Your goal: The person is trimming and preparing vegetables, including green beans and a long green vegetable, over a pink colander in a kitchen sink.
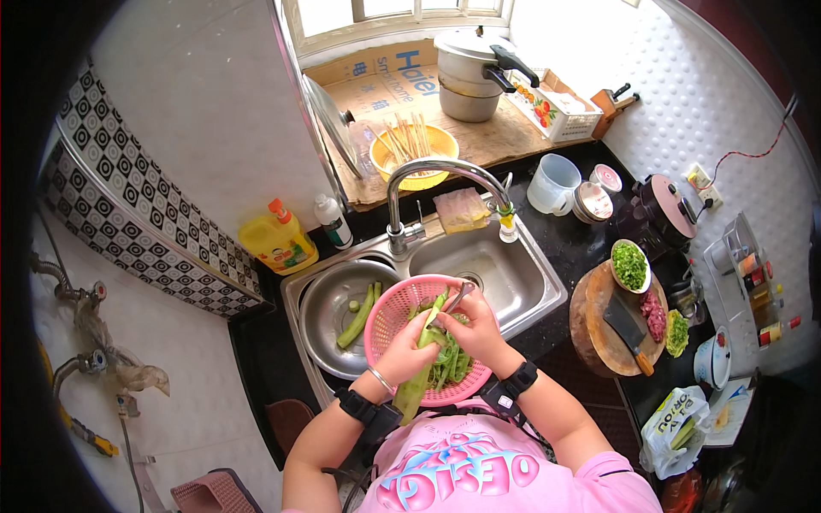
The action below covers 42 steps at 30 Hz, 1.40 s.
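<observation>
My left hand (410,349) grips a long green gourd (412,392), tilted over a pink plastic colander (383,308). A metal peeler (460,296) is in my right hand (476,326), up against the gourd's upper end. Green peel strips (452,367) lie in the colander below both hands. To the left, a round steel basin (319,330) sits in the sink and holds long green gourd pieces (360,320) and one short piece. My fingers partly hide the peeler's blade.
A curved faucet (442,165) arches over the steel sink (539,282). On the right, a round chopping board (587,320) bears a cleaver (623,324), red chopped meat (652,315) and a bowl of chopped greens (630,266). A yellow detergent jug (279,240) stands left. A pressure cooker (471,80) stands behind.
</observation>
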{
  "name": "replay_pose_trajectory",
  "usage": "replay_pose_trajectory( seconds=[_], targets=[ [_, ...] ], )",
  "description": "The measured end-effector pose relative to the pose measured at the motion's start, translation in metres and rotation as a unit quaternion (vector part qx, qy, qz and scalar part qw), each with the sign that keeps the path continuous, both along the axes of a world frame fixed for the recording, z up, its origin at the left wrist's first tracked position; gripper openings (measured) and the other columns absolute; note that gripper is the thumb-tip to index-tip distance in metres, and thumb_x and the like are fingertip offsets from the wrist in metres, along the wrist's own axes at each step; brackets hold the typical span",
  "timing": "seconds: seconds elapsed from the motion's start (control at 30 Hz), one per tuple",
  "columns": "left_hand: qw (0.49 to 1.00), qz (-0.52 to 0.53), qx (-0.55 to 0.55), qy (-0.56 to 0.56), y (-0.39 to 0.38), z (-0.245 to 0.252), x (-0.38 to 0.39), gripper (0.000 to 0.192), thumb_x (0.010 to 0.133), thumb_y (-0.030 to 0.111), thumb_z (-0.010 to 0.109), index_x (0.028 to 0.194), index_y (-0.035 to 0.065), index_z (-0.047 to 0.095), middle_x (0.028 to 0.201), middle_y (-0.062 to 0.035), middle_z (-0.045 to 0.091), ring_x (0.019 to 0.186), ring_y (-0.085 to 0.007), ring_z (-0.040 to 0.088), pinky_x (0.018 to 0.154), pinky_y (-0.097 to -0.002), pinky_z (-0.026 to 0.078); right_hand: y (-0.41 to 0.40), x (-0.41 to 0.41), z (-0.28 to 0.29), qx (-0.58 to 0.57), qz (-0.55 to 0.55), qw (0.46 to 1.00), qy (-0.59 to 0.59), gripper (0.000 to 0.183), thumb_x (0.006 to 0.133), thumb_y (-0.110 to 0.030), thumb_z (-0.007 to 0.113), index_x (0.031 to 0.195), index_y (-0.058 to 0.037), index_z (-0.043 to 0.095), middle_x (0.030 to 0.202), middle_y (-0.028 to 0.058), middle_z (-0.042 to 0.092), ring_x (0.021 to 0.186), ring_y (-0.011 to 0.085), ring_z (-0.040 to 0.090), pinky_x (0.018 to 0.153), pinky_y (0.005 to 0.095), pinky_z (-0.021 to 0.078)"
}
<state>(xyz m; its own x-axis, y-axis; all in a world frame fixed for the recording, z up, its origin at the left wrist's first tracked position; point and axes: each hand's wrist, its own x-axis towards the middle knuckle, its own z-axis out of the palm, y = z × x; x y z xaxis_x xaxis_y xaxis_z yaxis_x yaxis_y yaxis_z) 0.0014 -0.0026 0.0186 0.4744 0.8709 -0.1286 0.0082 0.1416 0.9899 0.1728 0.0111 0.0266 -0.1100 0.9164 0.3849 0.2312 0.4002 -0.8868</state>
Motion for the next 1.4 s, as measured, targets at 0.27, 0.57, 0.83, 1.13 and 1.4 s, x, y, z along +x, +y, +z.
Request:
replay_pose_trajectory(
  seconds=[0.27, 0.57, 0.83, 1.13, 1.4],
  targets=[
    [0.997, -0.039, 0.021, 0.065, -0.009, -0.004, -0.006, 0.052, 0.083, 0.004, 0.057, 0.132, 0.0056, 0.039, 0.084, -0.0011, 0.054, 0.071, -0.0083, 0.056, 0.061, -0.0248, 0.047, 0.021, 0.028, 0.000, -0.127, 0.019, 0.964, 0.233, 0.004, 0.089, -0.002, 0.058, 0.091, 0.0004, 0.058, 0.101, 0.0082, 0.063, 0.086, 0.0103, 0.060, 0.074, 0.0242, 0.0497],
    [0.995, 0.069, -0.065, -0.021, 0.019, -0.006, -0.023, 0.025, 0.088, 0.012, 0.059, 0.105, 0.0059, 0.042, 0.087, -0.0064, 0.059, 0.073, -0.0145, 0.061, 0.066, -0.0299, 0.053, 0.007, 0.020, -0.031, -0.252, 0.047, 0.951, 0.174, 0.012, 0.088, -0.010, 0.062, 0.096, -0.0003, 0.061, 0.088, 0.0045, 0.065, 0.078, 0.0094, 0.061, 0.070, 0.0246, 0.0493],
    [0.909, 0.142, -0.202, -0.334, 0.030, -0.002, -0.032, 0.028, 0.097, 0.023, 0.044, 0.119, 0.0059, 0.046, 0.090, -0.0084, 0.059, 0.081, -0.0179, 0.059, 0.069, -0.0351, 0.053, 0.003, 0.005, -0.038, -0.268, 0.064, 0.954, 0.121, 0.014, 0.085, -0.011, 0.065, 0.093, -0.0006, 0.060, 0.081, 0.0025, 0.063, 0.073, 0.0091, 0.060, 0.066, 0.0249, 0.0491],
    [0.924, 0.201, -0.212, -0.249, 0.021, -0.020, -0.032, 0.028, 0.095, 0.027, 0.050, 0.114, 0.0078, 0.045, 0.094, -0.0046, 0.058, 0.075, -0.0150, 0.057, 0.063, -0.0292, 0.051, 0.003, 0.000, -0.036, -0.267, 0.063, 0.943, 0.187, 0.012, 0.087, -0.009, 0.063, 0.096, -0.0015, 0.058, 0.085, 0.0028, 0.064, 0.078, 0.0099, 0.061, 0.070, 0.0254, 0.0498],
    [0.949, 0.092, -0.228, -0.197, 0.017, -0.008, -0.020, 0.038, 0.083, 0.009, 0.065, 0.115, 0.0065, 0.044, 0.096, -0.0053, 0.059, 0.073, -0.0136, 0.060, 0.061, -0.0275, 0.052, 0.006, 0.011, -0.020, -0.308, 0.112, 0.905, 0.271, 0.009, 0.088, -0.009, 0.062, 0.095, -0.0048, 0.059, 0.092, 0.0036, 0.065, 0.085, 0.0092, 0.060, 0.073, 0.0240, 0.0483]
  ],
)
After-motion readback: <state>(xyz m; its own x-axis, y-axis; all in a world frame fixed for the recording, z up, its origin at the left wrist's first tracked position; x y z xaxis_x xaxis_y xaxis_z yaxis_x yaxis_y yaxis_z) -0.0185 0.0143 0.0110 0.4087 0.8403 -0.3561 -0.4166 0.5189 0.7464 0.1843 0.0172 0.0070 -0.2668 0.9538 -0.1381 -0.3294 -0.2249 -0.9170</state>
